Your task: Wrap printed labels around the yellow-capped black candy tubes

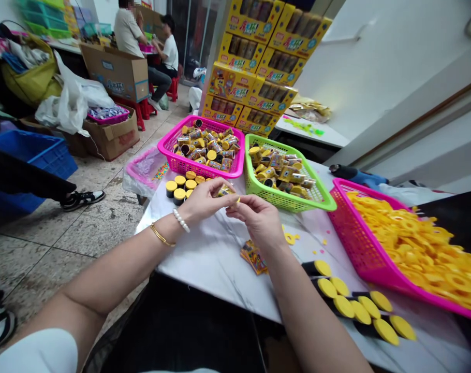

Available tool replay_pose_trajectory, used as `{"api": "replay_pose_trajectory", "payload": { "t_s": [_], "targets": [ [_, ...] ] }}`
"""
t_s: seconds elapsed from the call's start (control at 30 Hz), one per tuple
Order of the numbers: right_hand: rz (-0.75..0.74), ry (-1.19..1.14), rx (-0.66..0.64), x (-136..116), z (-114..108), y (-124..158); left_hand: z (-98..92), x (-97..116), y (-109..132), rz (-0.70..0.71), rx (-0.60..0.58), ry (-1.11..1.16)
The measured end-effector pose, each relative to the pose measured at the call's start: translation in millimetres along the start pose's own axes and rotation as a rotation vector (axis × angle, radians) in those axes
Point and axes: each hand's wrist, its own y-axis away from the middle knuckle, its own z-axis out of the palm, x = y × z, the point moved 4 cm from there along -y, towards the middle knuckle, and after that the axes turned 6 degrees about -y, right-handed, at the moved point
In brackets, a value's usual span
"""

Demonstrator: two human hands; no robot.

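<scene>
My left hand (206,201), with a pearl bracelet and a gold bangle at its wrist, is closed around a small printed cup (225,190), mostly hidden by the fingers. The fingertips of my right hand (259,215) meet those of the left, pinching a tiny yellow piece (237,200) whose kind I cannot make out. Below the hands lies a stack of colourful printed cards (254,257) on the white table (204,259). Black cups with yellow lids (179,194) stand just beyond my left hand. A yellow ring-shaped part (291,237) lies right of my right hand.
A pink basket (163,147) and a green basket (313,202) hold printed cups. Another pink basket (348,243) holds yellow plastic parts. More yellow-lidded black cups (362,311) lie at right. Yellow boxes (235,83) are stacked behind. Two people sit at the back; a leg shows at left.
</scene>
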Motion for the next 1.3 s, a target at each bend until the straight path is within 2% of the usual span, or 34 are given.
{"api": "replay_pose_trajectory", "payload": {
  "t_s": [0.17,0.27,0.37,0.47,0.6,0.8,0.93,1.17,1.23,1.3],
  "targets": [
    [-0.117,0.02,0.017,-11,-4,0,-5.4,4,1,-0.088,0.007,0.048],
    [-0.136,-0.007,-0.077,-14,-2,2,-4.4,4,-1,-0.106,-0.072,0.107],
    [-0.151,0.006,-0.156,-14,2,4,-2.4,-3,-1,-0.261,-0.076,0.14],
    [-0.166,0.017,-0.107,-11,0,5,1.2,-9,1,-0.393,-0.072,0.221],
    [-0.15,-0.052,-0.04,-5,-3,4,7.2,-5,2,-0.382,-0.152,0.379],
    [-0.402,0.125,-0.037,-13,2,6,8.6,-9,7,-0.512,-0.058,0.354],
    [-0.425,0.06,-0.023,-15,2,8,12.9,-9,7,-0.509,-0.123,0.471],
    [-0.334,0.177,-0.045,-12,8,10,12.5,-11,7,-0.517,-0.124,0.507],
    [-0.289,0.19,-0.019,-13,7,4,12.9,-9,7,-0.5,-0.149,0.533],
    [-0.312,0.21,0.068,-24,1,-6,13.7,-6,8,-0.465,-0.181,0.561]
  ]
}}
